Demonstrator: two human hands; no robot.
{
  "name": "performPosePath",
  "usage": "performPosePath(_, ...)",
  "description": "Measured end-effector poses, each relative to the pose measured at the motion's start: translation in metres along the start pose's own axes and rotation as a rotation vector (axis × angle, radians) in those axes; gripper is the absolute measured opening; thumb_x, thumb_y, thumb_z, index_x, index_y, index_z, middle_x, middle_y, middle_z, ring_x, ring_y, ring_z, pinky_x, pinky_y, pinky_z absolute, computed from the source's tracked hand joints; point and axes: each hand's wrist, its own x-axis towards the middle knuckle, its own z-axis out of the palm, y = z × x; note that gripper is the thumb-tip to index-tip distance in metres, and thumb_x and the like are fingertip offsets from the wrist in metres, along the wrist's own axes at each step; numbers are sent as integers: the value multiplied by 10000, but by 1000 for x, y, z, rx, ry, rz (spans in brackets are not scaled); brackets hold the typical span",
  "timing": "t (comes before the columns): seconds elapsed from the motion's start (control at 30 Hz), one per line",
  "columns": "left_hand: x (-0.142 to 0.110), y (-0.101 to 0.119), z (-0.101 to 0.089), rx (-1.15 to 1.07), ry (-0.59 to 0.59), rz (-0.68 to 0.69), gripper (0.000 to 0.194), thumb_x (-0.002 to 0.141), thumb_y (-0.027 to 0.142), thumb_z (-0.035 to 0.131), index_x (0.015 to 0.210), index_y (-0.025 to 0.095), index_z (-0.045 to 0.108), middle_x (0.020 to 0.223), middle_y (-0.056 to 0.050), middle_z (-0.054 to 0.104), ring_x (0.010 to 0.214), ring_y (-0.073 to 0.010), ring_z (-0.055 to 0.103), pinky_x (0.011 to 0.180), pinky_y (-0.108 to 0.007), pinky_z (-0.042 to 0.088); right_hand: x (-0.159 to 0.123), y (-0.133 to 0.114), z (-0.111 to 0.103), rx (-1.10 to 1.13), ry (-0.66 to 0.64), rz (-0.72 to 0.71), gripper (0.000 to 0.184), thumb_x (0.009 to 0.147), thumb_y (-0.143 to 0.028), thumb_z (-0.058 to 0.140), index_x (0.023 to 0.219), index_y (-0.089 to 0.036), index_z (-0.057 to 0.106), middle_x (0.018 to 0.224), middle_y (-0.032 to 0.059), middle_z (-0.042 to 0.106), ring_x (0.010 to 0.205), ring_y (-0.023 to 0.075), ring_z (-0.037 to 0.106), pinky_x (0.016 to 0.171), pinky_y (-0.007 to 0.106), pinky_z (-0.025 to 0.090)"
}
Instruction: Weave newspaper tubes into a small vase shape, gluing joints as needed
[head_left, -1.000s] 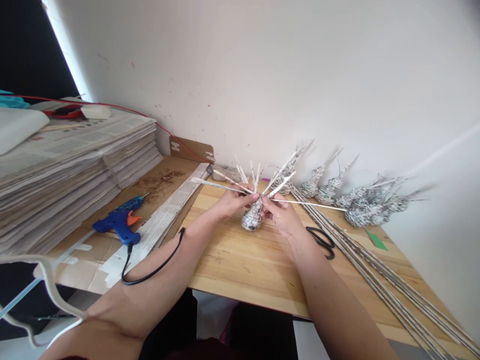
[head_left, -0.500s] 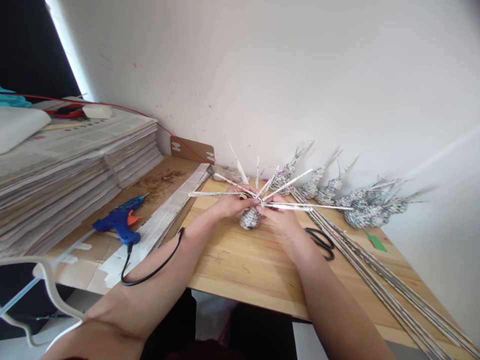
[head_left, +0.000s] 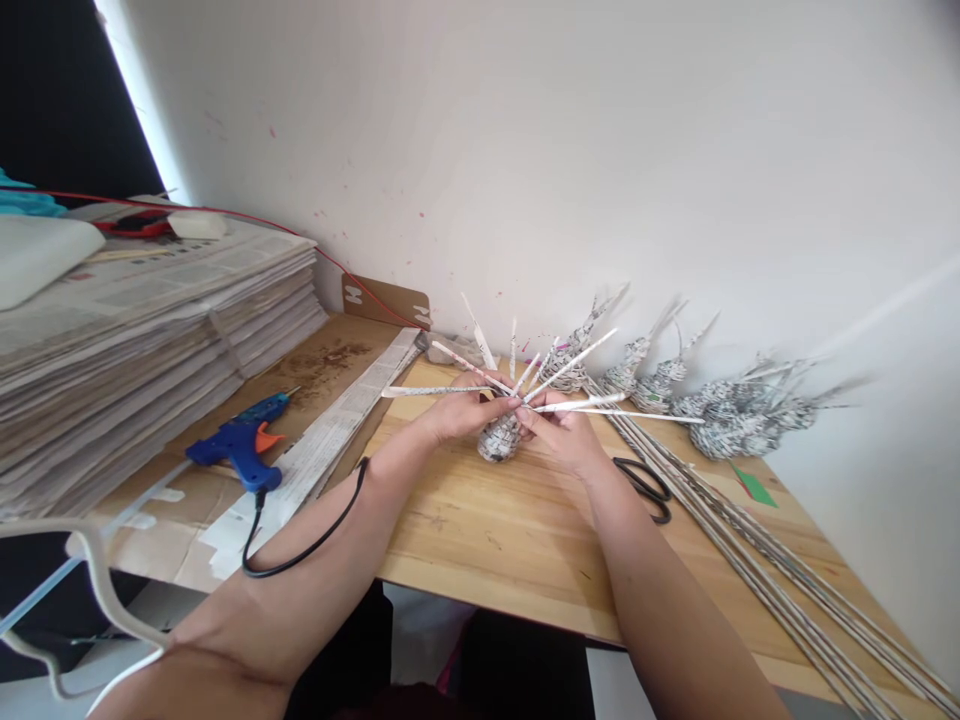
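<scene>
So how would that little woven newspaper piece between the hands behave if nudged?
The woven newspaper piece is probably light, being apparently newspaper strips. It looks rounded below, so it might roll or tip if released. Its paper spokes seem fairly stiff, jutting out straight.

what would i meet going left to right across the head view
Blue glue gun, brown cardboard, left hand, rounded base of the woven paper piece, right hand, black looped handles, green patch.

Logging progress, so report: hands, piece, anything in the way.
Left hand and right hand gripping woven paper piece around its neck. Paper strips fanning outward. Black cord crossing left forearm, clear of both hands.
</scene>
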Motion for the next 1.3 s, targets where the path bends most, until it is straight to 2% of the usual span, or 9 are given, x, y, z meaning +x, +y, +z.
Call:
performPosePath(0.2,3,-10,-1,80,76,89,214,807,388,703,827,177,731,881,-57,735,905,-212,644,885,-324,482,1,3,-1,-20,-4,-22,303,755,-472,775,766,-217,611,665,-22,611,621,153,602,620,320,528)
performPosePath(0.27,3,-11,-2,66,65,48,228,794,404,710,812,177,713,867,-47,717,880,-197,635,855,-306,488,2,3,-2,-33,-8,-47,292,756,-462,775,759,-216,620,673,-17,612,624,154,598,609,315,520)
performPosePath(0.43,1,-10,-4,-90,-38,-94,300,796,453,689,814,156,651,771,-12,633,680,-134,585,656,-246,484,1,2,-6,-61,-34,-91,271,771,-444,767,764,-220,616,694,-14,613,636,157,596,618,318,512)
performPosePath(0.6,1,-3,-5,-117,-67,-94,328,775,452,717,821,135,642,745,-10,612,682,-121,563,643,-228,472,-1,3,-7,-61,-52,-47,320,751,-488,770,756,-225,587,705,-16,611,659,166,597,635,325,516)
performPosePath(0.7,1,1,-4,-209,-63,-126,382,750,495,737,813,134,631,738,-10,602,656,-116,561,620,-230,484,-2,0,-7,-69,-52,-47,314,764,-483,758,753,-223,581,699,-19,612,664,162,596,637,315,509)
performPosePath(0.87,1,3,2,-337,-23,-178,455,762,574,712,852,130,666,790,-36,610,709,-132,578,611,-242,509,-3,-7,-6,-86,-67,-53,288,780,-458,746,749,-223,582,681,-19,621,648,162,598,634,314,502)
performPosePath(1.0,1,-1,8,-444,18,-221,447,789,572,693,920,145,716,840,-47,642,748,-136,581,572,-212,462,-3,-9,-5,-107,-78,-46,283,782,-456,743,754,-224,584,687,-20,628,649,163,605,642,321,511)
performPosePath(1.13,2,-4,12,-599,118,-307,386,698,500,799,793,143,687,743,-5,616,664,-97,549,554,-194,422,-3,-7,-6,-92,-67,-24,270,786,-431,751,771,-216,588,703,-19,631,658,155,603,648,316,519)
performPosePath(1.3,3,-1,12,-589,135,-291,403,644,459,841,819,143,662,752,8,612,685,-103,562,595,-214,477,-1,-7,-6,33,-19,96,360,702,-461,817,849,-195,622,710,-12,643,651,146,600,629,304,520)
